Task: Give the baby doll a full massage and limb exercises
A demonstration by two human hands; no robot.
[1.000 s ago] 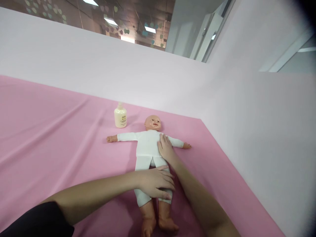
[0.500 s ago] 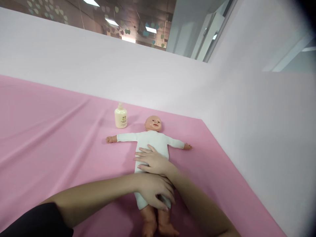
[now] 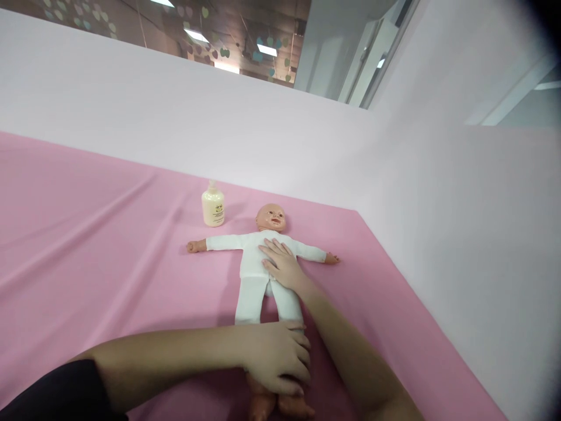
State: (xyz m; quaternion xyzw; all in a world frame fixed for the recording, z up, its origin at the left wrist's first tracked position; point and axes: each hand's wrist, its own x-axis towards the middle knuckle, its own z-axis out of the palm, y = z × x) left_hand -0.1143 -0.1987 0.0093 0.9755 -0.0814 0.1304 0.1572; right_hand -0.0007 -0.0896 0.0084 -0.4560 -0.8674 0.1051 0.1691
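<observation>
Pink sheet (image 3: 87,234) against white walls, left hand (image 3: 276,356) gripping doll (image 3: 258,263) ankles, right hand (image 3: 280,263) flat on chest.

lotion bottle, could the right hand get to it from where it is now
Probably yes: the right hand lies flat on the doll, and only bare pink cloth separates it from the lotion bottle.

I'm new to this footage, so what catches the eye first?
A baby doll in white lies face up, arms spread, on the pink sheet. The right hand rests on its belly, the left hand covers its lower legs. A cream bottle stands by its head.
</observation>
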